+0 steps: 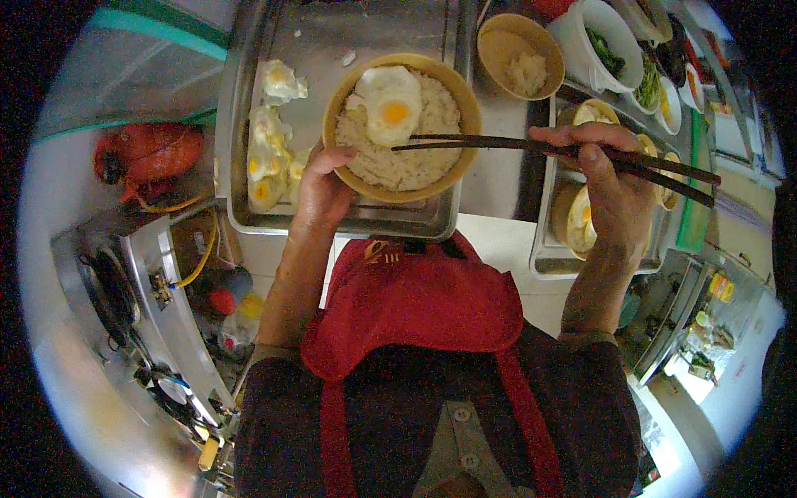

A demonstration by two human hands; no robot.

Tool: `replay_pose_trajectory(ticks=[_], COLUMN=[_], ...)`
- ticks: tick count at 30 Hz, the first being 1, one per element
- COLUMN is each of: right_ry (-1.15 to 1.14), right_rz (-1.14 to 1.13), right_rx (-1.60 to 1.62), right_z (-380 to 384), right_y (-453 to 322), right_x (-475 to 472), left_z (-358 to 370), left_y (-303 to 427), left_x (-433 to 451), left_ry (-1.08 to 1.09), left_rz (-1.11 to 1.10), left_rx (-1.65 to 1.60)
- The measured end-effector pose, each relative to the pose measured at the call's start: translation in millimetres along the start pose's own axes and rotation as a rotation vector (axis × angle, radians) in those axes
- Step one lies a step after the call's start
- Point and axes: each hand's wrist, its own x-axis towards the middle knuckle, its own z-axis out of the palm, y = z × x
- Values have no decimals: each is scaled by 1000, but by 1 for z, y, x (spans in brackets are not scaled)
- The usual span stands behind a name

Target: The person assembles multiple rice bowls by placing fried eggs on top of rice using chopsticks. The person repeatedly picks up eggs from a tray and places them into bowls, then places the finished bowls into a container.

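My left hand (327,187) holds a brown paper bowl (471,159) by its lower left rim, thumb over the edge. Rice (398,171) fills the bowl, and a fried egg (392,106) with a yellow yolk lies on the rice at the upper left. Between the fingers of my right hand (613,168) is a pair of dark chopsticks (498,142). Their tips rest at or just over the egg's lower edge; actual contact is hard to tell. Beneath the bowl, a metal tray (348,225) carries several more fried eggs (269,159) along its left side.
Another paper bowl (498,46) with a little rice stands at the top. Below my right hand, a second metal tray (545,264) holds several egg-topped bowls (579,221). White tubs of greens (598,75) line the upper right. A gas stove (180,330) is at left, a red bag (155,152) above it.
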Motion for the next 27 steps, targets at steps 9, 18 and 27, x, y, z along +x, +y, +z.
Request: replay_pose_trajectory(ticks=[9,18,27], right_ry=[104,227,462], right_rz=[109,9,13], right_rx=[133,236,244], right_z=[16,3,9], right_y=[-4,0,120], right_x=[-4,-4,152], left_z=[-9,-11,-39], left_y=[9,16,41], left_x=[5,-2,0], left_ry=[-17,129,108], left_rz=[-4,-27,129], left_rx=[44,33,-118])
